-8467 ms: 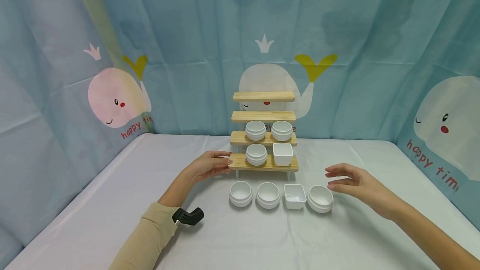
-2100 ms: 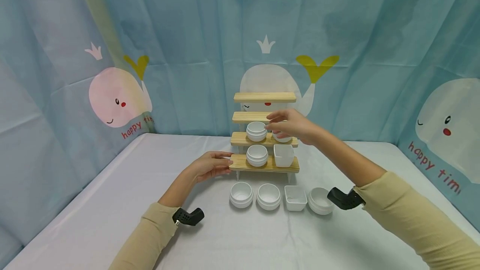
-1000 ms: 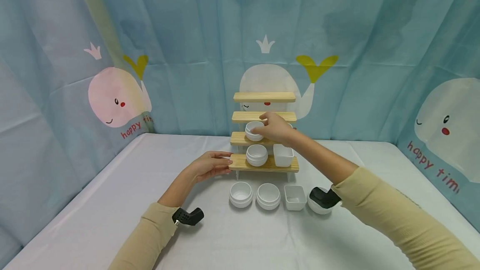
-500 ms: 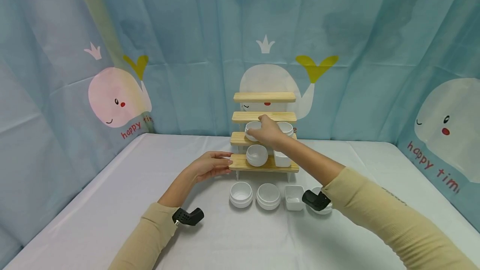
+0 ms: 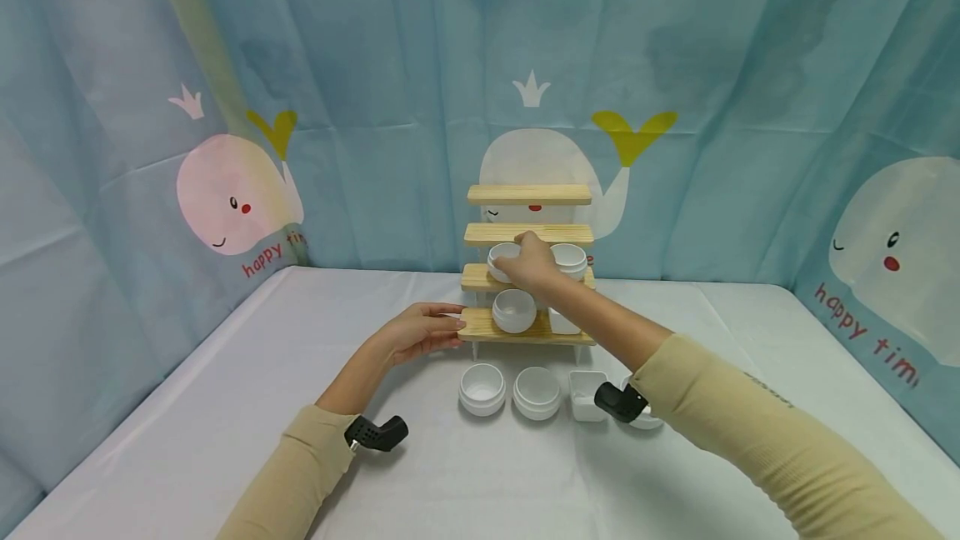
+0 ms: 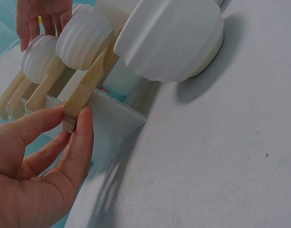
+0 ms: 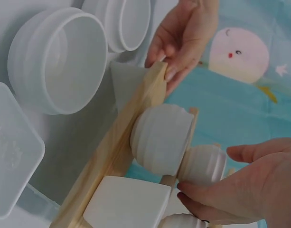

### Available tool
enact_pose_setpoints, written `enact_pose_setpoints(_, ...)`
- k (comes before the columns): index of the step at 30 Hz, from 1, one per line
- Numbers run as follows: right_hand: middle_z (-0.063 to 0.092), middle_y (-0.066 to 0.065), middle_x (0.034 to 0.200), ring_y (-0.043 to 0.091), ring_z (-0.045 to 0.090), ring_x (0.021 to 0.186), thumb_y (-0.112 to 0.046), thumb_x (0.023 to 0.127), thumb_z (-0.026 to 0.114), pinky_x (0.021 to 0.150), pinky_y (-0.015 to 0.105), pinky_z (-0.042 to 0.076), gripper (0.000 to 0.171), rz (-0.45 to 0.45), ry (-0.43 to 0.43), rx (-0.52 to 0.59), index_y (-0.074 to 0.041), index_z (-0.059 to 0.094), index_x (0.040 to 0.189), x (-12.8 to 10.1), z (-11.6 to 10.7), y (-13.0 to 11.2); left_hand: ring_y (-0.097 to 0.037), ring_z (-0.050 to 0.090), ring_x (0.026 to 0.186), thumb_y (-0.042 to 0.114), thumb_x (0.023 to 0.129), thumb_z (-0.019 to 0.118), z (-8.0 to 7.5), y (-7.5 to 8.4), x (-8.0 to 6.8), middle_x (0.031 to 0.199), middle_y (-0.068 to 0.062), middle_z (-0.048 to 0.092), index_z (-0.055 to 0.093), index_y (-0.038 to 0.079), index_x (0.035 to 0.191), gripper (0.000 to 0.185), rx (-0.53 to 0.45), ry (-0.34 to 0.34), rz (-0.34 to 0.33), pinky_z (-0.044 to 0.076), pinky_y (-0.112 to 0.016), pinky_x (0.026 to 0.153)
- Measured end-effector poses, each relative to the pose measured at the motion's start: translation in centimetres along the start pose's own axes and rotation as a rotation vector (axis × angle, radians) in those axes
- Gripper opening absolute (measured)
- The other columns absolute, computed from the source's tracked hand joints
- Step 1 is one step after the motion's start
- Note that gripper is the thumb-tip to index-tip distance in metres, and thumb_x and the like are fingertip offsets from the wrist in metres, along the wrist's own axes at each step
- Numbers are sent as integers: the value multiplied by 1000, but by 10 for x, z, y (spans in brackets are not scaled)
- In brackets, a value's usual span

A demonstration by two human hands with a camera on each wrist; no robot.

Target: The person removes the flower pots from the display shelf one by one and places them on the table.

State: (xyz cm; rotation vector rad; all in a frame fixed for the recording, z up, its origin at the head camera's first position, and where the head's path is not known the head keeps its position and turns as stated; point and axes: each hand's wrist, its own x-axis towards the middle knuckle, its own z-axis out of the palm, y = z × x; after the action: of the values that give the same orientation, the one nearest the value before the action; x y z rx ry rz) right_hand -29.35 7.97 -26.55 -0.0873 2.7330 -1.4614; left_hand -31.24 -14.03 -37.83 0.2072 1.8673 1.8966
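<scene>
A tiered wooden stand [image 5: 480,327] rises at the back of the table. My left hand [image 5: 422,332] pinches the left end of its lowest board [image 6: 88,88] between thumb and fingers. My right hand [image 5: 534,263] holds the left round white bowl [image 5: 504,253] on the second board, with thumb and fingers on opposite sides, as the right wrist view shows. Beside that bowl sits another round bowl [image 5: 570,257]. On the lowest board are a round bowl [image 5: 514,311] and a square bowl [image 7: 128,202], which my right forearm partly covers in the head view.
In front of the stand, a row on the white cloth holds round bowls [image 5: 482,388] [image 5: 537,392], a square bowl [image 5: 587,394] and a round bowl [image 5: 647,420] partly hidden by the black wrist camera [image 5: 621,401]. The top two boards [image 5: 528,194] bear nothing. A blue curtain [image 5: 375,107] hangs behind.
My right hand went from beside the table row to the second board, across its right bowl to the left one, which has shifted slightly left. The left hand stays put.
</scene>
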Motion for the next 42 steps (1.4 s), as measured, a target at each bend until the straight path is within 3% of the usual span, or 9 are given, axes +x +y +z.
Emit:
enact_pose_setpoints(17,40,24,161,38,38,150,-12,101,69,124,47,41,65,8,29,112,5,37,155,3,7,3,-11,72,88,0,107,57,0,0,0,113,-11,68,36,-13,156,55,4,2,1,64,-22,82)
enact_pose_setpoints(42,48,23,155,37,47,144,-17,98,74,118,47,48,65,-34,31,67,5,45,152,0,5,3,-10,72,87,2,107,58,1,1,0,112,-11,69,38,-12,156,54,4,7,-12,64,-22,82)
